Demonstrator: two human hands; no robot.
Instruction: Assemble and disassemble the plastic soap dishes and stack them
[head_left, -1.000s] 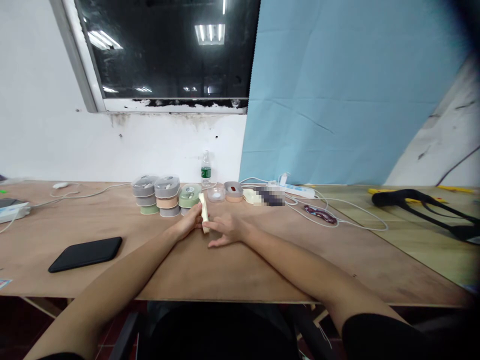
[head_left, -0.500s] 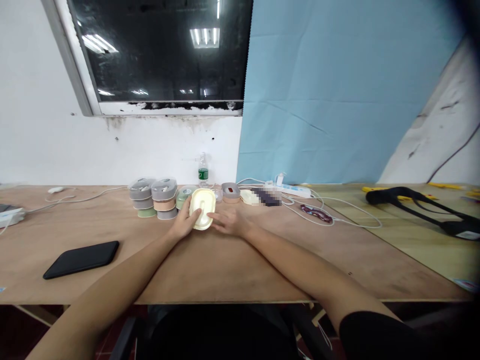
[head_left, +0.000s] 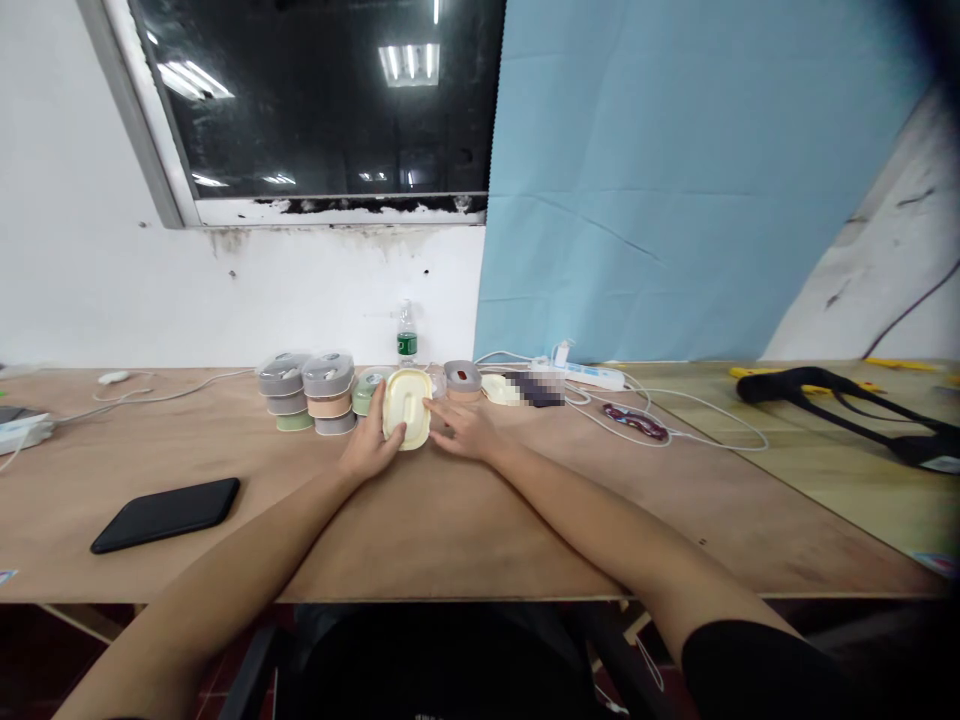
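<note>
My left hand point(head_left: 369, 446) grips a pale yellow, rounded plastic lid point(head_left: 407, 408) by its left side, with the thumb across its lower face. The lid is held up and tilted, its moulded oval middle facing me. At its right edge, the index fingertip of my right hand point(head_left: 466, 432) touches or nearly touches the rim, while the other fingers are spread apart. Just behind the lid sits a green container point(head_left: 367, 392), partly hidden. Two stacks of round containers, a left stack point(head_left: 286, 405) and a right stack point(head_left: 330, 408), stand beyond my left hand.
A black phone-like slab point(head_left: 166, 514) lies at the left front of the table. Along the back are a water bottle point(head_left: 406, 335), a grey-and-brown container point(head_left: 463, 380), another pale lid point(head_left: 498, 389) and a power strip point(head_left: 592, 376) with cables. A black frame point(head_left: 847, 400) lies far right.
My right hand has shifted from the lid's face out to its right edge, fingers spreading more. The lid stays in my left hand, turned slightly more upright.
</note>
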